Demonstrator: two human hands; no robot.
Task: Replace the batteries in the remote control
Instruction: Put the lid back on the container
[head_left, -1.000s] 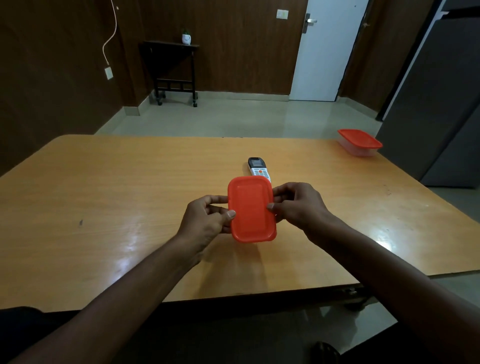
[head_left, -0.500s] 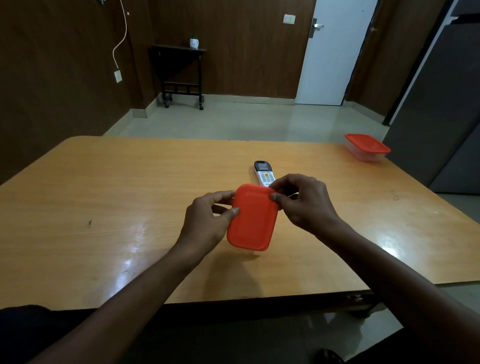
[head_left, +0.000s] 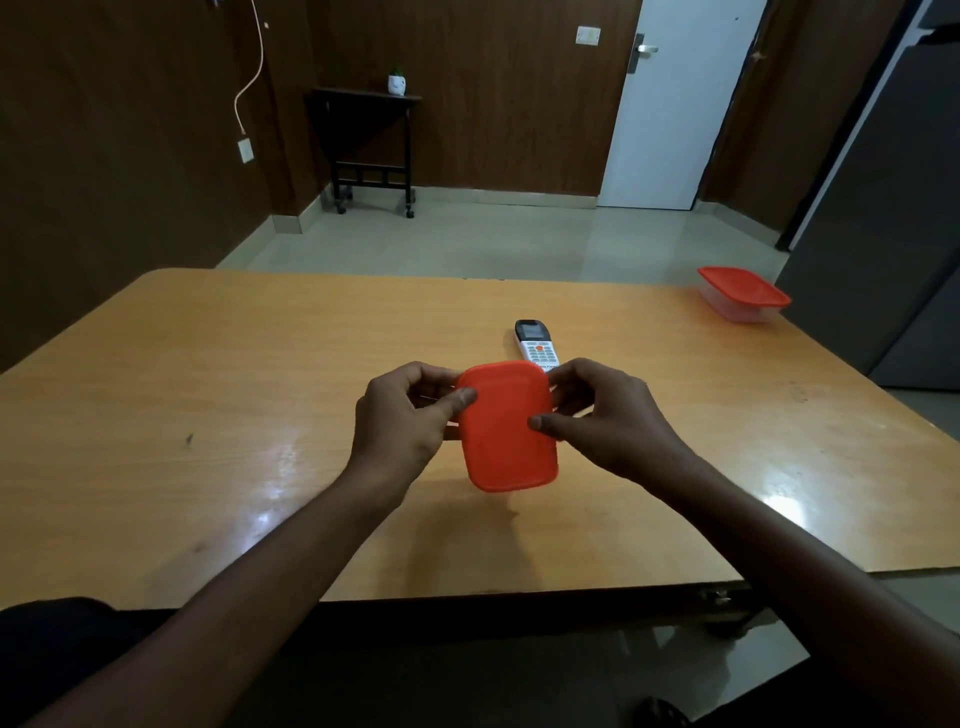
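Gripping a small rectangular box with an orange plastic lid from both sides, the two hands hold it up off the orange-brown wooden surface, lid tilted toward the camera. The left hand has its thumb laid on the lid's upper left edge with the fingers curled behind; the right hand presses its thumb on the right edge, its fingers wrapped round the far side. What the box holds cannot be seen, since the lid hides its body, though it probably carries the fresh batteries. The step in hand looks like opening this box, so the task is at its very start. Just beyond the hands, partly hidden behind the lid's top edge, the white remote control with a dark screen end and small coloured buttons lies face up on the surface, untouched, its battery cover presumably still closed underneath. Next, the thumbs would need to pry up one edge or corner of the lid while the fingers brace the body, keeping it level enough that nothing spills. Well off to the right of the right hand, near the far corner, a clear plastic container with a red lid sits closed. Past the surface are a pale floor, a dark side table and a white door.
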